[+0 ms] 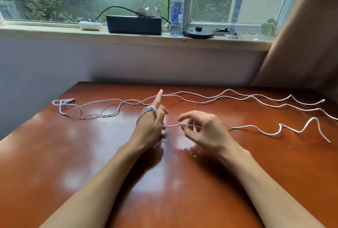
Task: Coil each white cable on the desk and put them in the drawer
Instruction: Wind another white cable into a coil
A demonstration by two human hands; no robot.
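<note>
While the left grip [152, 123] serves as the spool, it stands on edge on the counter [164, 182] with one finger raised straight. Several turns of the white cable [247, 127] are wound snug round the base of that finger. The remaining fingers curl in beside the wraps, so this grip is closed about the cable. The right grip [204, 131] pinches the same strand just beside the left, between thumb and fingertips, probably to feed slack and keep it taut for the next turn. From that pinch the uncoiled remainder snakes rightward over the counter to a free end near the right edge. Two other white cables [197, 102] lie loose along the far side, crossing one another behind the raised finger, so most of the coiling seems to lie ahead. No drawer is in view. On the windowsill [54, 34] a black box [134, 24] bears a tangle of pale wires, though whether they sit in it or on it I cannot tell. A water bottle [176, 8] stands just beside the box, and how full it is I cannot tell.
</note>
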